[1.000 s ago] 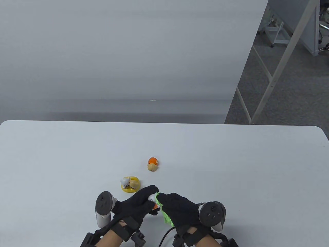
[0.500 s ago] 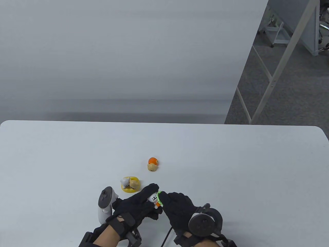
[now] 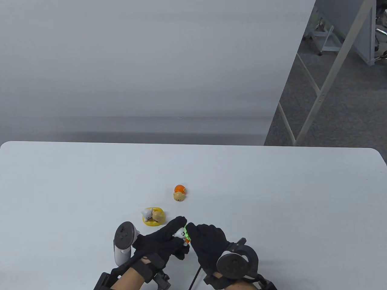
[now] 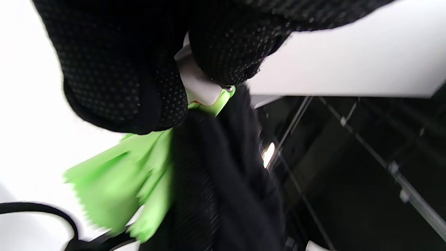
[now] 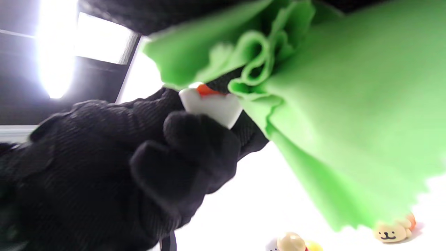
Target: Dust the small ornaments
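A small white figurine with an orange lower part (image 3: 181, 234) was held above the near middle of the pale grey table (image 3: 272, 196), clear of its surface. The left hand in a black sensor glove (image 3: 160, 241) gripped it, fingers curled around its body; in the right wrist view the white base (image 5: 210, 104) stuck out above a gloved fingertip (image 5: 195, 139). In the left wrist view the same figurine (image 4: 198, 87) was wedged between the left fingers.

A thin bright green cleaning cloth (image 3: 187, 232) lay pressed against the figurine's right side. The right hand in a black sensor glove (image 3: 208, 241) held it, fingers closed on the bunched fabric, and the rest of the cloth (image 5: 348, 122) hung down loose with a zigzag-cut edge. The two hands met at the figurine.

Just beyond the left hand, a yellow round dish-shaped ornament carrying a white and a tan animal figure (image 3: 153, 216) sat on the table. Farther out and slightly to the right lay a tan animal figurine with an orange shell on its back (image 3: 179, 192), apart from the dish. A black cable (image 3: 195, 276) ran along the table's near edge between the wrists.
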The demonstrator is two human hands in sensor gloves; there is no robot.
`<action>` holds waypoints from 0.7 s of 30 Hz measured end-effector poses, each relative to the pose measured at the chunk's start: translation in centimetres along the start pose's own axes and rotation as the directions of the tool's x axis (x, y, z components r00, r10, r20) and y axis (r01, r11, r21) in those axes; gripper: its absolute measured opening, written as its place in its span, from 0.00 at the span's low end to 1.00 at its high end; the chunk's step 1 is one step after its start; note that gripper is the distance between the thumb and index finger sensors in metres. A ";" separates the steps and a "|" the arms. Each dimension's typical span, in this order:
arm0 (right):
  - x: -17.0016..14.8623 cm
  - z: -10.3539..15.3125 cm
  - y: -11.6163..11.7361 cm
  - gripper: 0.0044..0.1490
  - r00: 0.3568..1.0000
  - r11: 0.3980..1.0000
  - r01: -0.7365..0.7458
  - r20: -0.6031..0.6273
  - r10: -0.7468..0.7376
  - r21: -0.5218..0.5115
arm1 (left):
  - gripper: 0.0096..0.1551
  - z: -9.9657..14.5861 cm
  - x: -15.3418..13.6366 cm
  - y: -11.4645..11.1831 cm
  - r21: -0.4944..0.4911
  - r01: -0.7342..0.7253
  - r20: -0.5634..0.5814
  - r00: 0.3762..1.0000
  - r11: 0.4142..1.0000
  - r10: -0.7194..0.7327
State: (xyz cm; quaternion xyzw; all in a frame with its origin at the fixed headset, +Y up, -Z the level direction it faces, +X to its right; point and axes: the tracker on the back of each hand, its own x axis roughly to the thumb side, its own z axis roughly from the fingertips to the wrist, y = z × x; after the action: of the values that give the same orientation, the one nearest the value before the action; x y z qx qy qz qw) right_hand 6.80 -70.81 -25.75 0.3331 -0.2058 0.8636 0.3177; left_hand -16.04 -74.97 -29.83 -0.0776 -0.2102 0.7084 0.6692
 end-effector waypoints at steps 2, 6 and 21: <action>0.6 0.0 0.2 0.25 0.999 1.000 -0.005 0.039 0.004 0.012 | 0.40 0.1 0.1 0.1 0.028 0.055 -0.020 0.998 0.998 -0.054; 0.8 -0.2 0.4 0.24 0.999 1.000 -0.006 0.051 0.005 0.026 | 0.40 -0.1 0.8 -0.4 -0.032 0.286 0.002 0.958 0.958 -0.286; 0.0 -0.3 0.0 0.25 0.984 0.984 0.173 -0.047 -0.171 0.033 | 0.38 0.1 -0.6 0.6 0.056 -0.036 0.017 0.999 0.998 0.035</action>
State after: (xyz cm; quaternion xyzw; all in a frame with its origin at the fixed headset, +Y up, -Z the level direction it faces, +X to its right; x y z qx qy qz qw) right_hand 6.67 -70.66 -26.02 0.3364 -0.1533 0.8437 0.3893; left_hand -16.60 -75.60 -30.05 -0.0566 -0.1941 0.7265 0.6567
